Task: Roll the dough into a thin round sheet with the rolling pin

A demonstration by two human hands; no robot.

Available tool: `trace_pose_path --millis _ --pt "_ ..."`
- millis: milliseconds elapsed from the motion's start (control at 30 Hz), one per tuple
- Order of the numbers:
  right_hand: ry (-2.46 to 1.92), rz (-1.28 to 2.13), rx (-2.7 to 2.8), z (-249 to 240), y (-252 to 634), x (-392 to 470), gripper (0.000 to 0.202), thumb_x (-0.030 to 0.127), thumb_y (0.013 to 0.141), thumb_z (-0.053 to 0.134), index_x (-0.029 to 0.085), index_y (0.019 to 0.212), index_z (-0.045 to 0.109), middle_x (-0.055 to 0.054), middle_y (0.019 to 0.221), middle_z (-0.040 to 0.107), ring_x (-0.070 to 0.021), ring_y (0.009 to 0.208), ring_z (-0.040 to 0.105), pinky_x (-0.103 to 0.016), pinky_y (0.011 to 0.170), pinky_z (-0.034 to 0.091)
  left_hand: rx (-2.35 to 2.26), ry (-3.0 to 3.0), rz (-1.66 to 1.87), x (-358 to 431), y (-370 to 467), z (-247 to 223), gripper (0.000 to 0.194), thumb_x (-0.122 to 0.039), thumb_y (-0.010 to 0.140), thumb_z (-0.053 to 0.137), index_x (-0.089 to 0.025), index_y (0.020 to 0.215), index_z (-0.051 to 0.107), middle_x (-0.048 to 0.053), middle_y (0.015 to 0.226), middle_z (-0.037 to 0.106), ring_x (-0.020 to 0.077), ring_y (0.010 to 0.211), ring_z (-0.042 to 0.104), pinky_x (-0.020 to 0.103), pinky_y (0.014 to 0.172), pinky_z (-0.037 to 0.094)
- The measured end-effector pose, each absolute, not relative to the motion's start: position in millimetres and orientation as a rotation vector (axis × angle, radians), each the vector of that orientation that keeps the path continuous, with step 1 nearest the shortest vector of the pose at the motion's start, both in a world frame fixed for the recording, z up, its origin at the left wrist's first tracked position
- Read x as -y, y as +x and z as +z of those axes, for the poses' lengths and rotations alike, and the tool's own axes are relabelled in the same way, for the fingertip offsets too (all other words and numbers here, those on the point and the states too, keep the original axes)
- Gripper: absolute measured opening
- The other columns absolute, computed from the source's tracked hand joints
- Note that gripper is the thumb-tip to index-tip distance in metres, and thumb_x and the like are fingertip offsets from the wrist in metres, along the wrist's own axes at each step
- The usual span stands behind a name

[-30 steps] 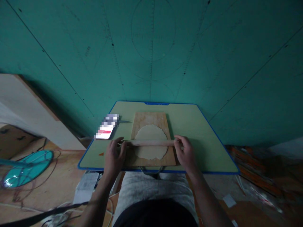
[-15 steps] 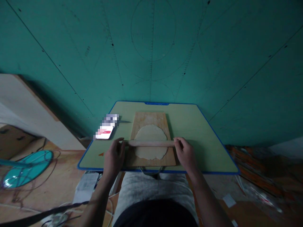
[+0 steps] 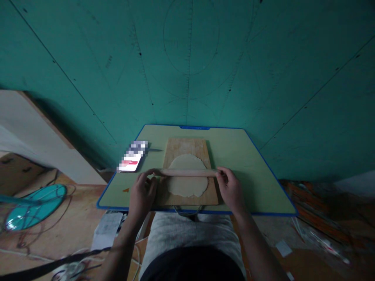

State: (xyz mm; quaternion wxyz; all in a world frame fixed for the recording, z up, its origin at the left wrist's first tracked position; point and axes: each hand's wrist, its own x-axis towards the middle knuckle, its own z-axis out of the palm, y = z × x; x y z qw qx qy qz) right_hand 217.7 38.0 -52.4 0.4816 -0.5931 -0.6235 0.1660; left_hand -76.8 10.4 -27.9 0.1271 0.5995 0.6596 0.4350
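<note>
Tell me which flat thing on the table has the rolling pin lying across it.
The pale round dough on the wooden board, under the rolling pin. The phone lies apart, left of the board.

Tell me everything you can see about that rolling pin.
The rolling pin is a plain, pale wooden rod with no separate handles. It lies level, crosswise over the flat round dough on the wooden board. The left hand holds one end, the right hand the other.
</note>
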Motion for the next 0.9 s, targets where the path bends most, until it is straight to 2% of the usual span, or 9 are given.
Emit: trace_pose_path --millis 67,267,533,733,900 --pt "-1.438 0.41 1.516 -51.9 218.3 -38.1 0.033 0.048 0.094 0.052 0.02 0.104 0.067 -0.013 0.098 0.075 -0.0246 0.081 0.069 -0.037 0.072 0.057 -1.906 1.751 1.295 -10.3 -76.9 -27.3 0.028 -0.034 0.085 0.05 -0.019 0.102 0.066 0.005 0.089 0.067 0.0173 0.066 0.06 0.031 0.065 0.051" --pt "-1.42 0.417 1.52 -49.8 218.8 -37.8 0.03 0.045 0.092 0.054 0.02 0.103 0.066 -0.012 0.099 0.073 -0.0226 0.077 0.066 -0.037 0.071 0.055 -1.909 1.701 1.247 -8.0 -76.1 -25.8 0.028 -0.035 0.086 0.052 -0.019 0.106 0.064 -0.001 0.073 0.06 0.0151 0.057 0.055 0.027 0.059 0.047" --pt "-1.458 0.407 1.521 -43.0 215.3 -35.2 0.026 0.042 0.09 0.053 0.02 0.099 0.062 -0.008 0.09 0.069 -0.0194 0.067 0.059 -0.033 0.063 0.051 -1.91 1.735 1.295 -9.3 -77.5 -29.2 0.027 -0.038 0.086 0.051 -0.018 0.099 0.065 0.0 0.073 0.059 0.0149 0.057 0.054 0.027 0.057 0.046" --pt "-1.455 0.426 1.52 -40.3 215.2 -34.2 0.023 0.04 0.088 0.054 0.021 0.098 0.061 -0.004 0.082 0.066 -0.0172 0.062 0.057 -0.031 0.06 0.048 -1.842 1.741 1.348 -10.3 -77.8 -28.7 0.024 -0.034 0.084 0.052 -0.019 0.098 0.065 0.005 0.084 0.066 0.0182 0.071 0.062 0.03 0.065 0.051" --pt "-1.44 0.47 1.513 -39.6 215.5 -33.1 0.025 0.041 0.088 0.056 0.02 0.1 0.062 -0.004 0.081 0.067 -0.0162 0.06 0.057 -0.029 0.057 0.048 -1.825 1.714 1.306 -8.1 -77.2 -27.4 0.028 -0.032 0.083 0.053 -0.018 0.105 0.064 0.003 0.084 0.067 0.0159 0.063 0.062 0.028 0.061 0.05"
